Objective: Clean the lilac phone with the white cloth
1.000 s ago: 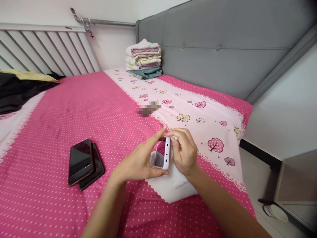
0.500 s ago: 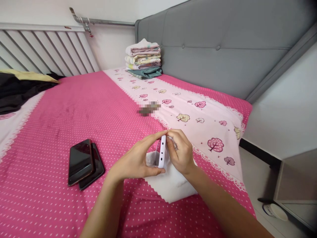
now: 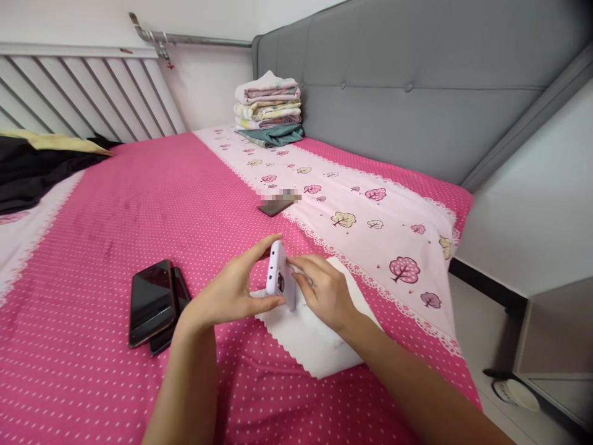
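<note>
Phone case (image 3: pixel 278 276), white, stands upright on its long axis above white cloth (image 3: pixel 315 337) on bed (image 3: pixel 92 247). Left hand (image 3: pixel 231 290) fingers grasp it top and bottom; right hand (image 3: pixel 324 293) fingers press its right side, not clenched. Both hands touching it. Two dark phones (image 3: pixel 155 304) lie well left.

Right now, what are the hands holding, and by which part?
Left hand grips the white phone case by top and bottom edges; right hand touches its side.
</note>
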### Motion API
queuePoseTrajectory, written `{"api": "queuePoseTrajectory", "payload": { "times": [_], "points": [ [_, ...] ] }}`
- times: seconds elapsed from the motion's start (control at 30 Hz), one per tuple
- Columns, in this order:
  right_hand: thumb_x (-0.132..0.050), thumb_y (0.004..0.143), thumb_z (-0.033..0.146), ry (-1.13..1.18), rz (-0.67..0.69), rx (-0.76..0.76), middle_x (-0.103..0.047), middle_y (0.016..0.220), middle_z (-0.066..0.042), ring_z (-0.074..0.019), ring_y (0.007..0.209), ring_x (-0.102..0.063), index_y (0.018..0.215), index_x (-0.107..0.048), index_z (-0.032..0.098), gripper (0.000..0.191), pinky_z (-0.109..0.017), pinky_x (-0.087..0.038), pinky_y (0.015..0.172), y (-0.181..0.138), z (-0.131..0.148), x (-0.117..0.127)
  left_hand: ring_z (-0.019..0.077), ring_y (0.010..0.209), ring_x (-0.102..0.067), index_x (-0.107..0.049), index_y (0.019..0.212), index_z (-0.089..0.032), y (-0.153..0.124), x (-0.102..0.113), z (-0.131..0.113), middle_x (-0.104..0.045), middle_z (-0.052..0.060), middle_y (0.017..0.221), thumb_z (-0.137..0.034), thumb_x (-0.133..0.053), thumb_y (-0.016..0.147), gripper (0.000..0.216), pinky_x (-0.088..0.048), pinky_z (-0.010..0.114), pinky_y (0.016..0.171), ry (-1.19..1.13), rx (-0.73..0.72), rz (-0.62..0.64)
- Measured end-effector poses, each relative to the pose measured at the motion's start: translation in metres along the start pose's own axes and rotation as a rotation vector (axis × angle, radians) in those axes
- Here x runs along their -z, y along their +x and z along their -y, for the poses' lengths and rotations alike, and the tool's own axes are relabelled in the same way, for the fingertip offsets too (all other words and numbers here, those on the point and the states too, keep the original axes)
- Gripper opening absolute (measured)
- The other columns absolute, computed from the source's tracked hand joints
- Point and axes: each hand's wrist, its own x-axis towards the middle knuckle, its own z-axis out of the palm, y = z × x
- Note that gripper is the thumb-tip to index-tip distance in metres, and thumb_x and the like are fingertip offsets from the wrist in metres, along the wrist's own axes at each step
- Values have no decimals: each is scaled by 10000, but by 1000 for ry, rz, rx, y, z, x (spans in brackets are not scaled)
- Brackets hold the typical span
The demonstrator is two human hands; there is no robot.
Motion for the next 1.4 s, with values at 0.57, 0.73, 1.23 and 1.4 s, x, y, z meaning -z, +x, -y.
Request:
{"api": "queuePoseTrajectory", "payload": {
  "times": [0.57,0.73,1.23,1.4],
  "points": [
    [-499,856,119,-168,386,-268,-723,949,-112,-235,864,-678,933,-718,188,242,-335,-519,740,-6,-7,-10,286,1251,-467,-292,1424,-256,-11,17,17,-448,93,1412,-482,-732,688,887,-392,446,1054,79,140,-24],
    [-574,806,148,252,247,-446,-727,1002,-61,-212,901,-684,985,-714,214,236,-340,-530,799,0,1,-6,295,1254,-463,-289,1426,-256,-9,15,15,-439,102,1418,-487,-733,686,892,-394,453,1050,73,134,-29],
    [-644,733,142,404,235,-467,-737,937,-39,-180,859,-685,843,-708,208,143,-308,-527,772,0,3,-5,308,1206,-514,-358,1393,-258,-2,10,16,-552,104,1311,-504,-781,615,919,-432,457,1017,24,129,-81],
    [-642,731,160,216,364,-513,-746,848,-49,-207,788,-687,775,-722,210,104,-318,-512,717,-4,-7,-6,300,1176,-535,-396,1361,-227,1,8,19,-575,115,1273,-481,-797,600,897,-432,455,1015,-17,157,-115]
  ]
}}
